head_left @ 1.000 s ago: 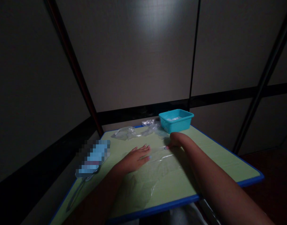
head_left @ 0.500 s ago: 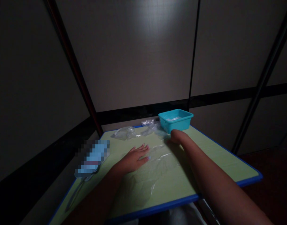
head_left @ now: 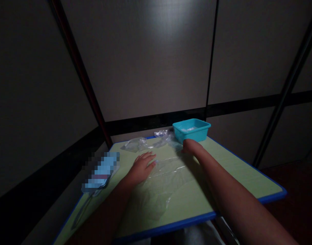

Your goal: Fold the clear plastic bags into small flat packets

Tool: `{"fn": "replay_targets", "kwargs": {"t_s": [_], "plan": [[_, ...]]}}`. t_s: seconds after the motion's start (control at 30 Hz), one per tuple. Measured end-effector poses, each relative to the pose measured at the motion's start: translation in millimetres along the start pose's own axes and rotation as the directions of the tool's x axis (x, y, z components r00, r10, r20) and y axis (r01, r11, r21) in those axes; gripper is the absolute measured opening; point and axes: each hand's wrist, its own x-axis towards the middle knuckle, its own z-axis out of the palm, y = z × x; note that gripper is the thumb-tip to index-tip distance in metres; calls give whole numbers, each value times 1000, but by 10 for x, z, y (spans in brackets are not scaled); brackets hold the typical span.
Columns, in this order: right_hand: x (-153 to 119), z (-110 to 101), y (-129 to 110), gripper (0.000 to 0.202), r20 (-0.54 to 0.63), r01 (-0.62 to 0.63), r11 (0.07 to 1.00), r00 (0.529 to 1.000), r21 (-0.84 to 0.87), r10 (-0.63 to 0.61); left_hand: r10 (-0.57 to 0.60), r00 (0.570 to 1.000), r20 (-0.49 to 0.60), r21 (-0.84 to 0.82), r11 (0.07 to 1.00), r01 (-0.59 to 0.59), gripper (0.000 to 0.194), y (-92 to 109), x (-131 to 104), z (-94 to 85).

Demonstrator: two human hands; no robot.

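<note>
1. Film (head_left: 163,187), clear and creased, lies spread over the surface (head_left: 237,173), on the person's side of the basin (head_left: 198,136).
2. Its long axis runs slantwise from the person's side, the far end pointing roughly toward the basin.
3. Left grip (head_left: 141,169), nearer the person than the basin and left of it: palm down, fingers extended, thumb apart, at the film's left margin.
4. Right grip (head_left: 192,147), curled just before the basin: fingertips hidden, so I cannot tell whether it pinches anything.
5. Crumpled plastic (head_left: 135,144) lies left of the basin.

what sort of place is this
Probably a dim room in a home: large panels, perhaps wardrobe doors, stand behind a blue-edged green table that holds a turquoise basin.
</note>
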Motion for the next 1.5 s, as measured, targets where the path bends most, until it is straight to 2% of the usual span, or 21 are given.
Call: {"fn": "replay_targets", "kwargs": {"t_s": [0.13, 0.23, 0.3, 0.43, 0.53, 0.63, 0.77, 0.9, 0.97, 1.03, 1.1, 1.2, 1.3, 1.37, 1.5], "plan": [[-37, -56, -200, 19, -22, 47, 998, 999, -50, -48, -64, 986, -152, 84, 993, 77, 27, -84, 20, 1], [-72, -31, -328, 25, -33, 136, 990, 990, -38, -137, -83, 982, -171, 107, 989, 103, 13, -89, 12, -7], [-101, -8, -379, 31, 13, 191, 980, 982, -50, -190, -86, 980, -177, 109, 988, 106, 10, -71, 2, -16], [-162, -7, -414, 33, 162, 228, 969, 964, -99, -210, -92, 988, -127, 121, 987, 108, 18, -25, -14, -38], [-186, -23, -416, 32, 205, 228, 967, 958, -111, -202, -141, 989, -50, 154, 977, 147, 23, -6, -22, -48], [-182, -11, -403, 36, 213, 212, 970, 960, -123, -183, -209, 977, -28, 201, 957, 210, 26, -16, -33, -47], [-150, 22, -374, 36, 183, 178, 974, 971, -142, -151, -272, 961, -55, 239, 930, 278, 28, -67, -45, -31], [-141, 4, -403, 41, 97, 163, 978, 984, -130, -151, -217, 969, -121, 212, 948, 239, 25, -82, -36, -29], [-163, -12, -455, 40, 15, 215, 974, 977, -68, -214, -186, 971, -152, 195, 957, 214, 23, -67, -26, -34], [-209, -13, -520, 35, -59, 308, 951, 950, 1, -308, -182, 970, -161, 187, 959, 211, 20, -50, -16, -39], [-271, 10, -586, 35, -70, 410, 911, 911, 51, -406, -214, 965, -153, 191, 951, 241, 17, -40, -11, -45], [-367, 82, -675, 54, 56, 490, 862, 865, 128, -499, -285, 946, -157, 212, 925, 314, 14, -43, -12, -56], [-422, 161, -752, 69, 259, 474, 866, 827, 160, -500, -316, 934, -169, 225, 910, 348, 13, -47, -15, -68], [-429, 197, -794, 71, 332, 450, 884, 821, 124, -464, -329, 929, -169, 227, 904, 362, 15, -42, -14, -74], [-396, 222, -815, 71, 377, 400, 916, 843, 40, -384, -354, 922, -160, 224, 896, 383, 21, -20, -10, -80]]}}
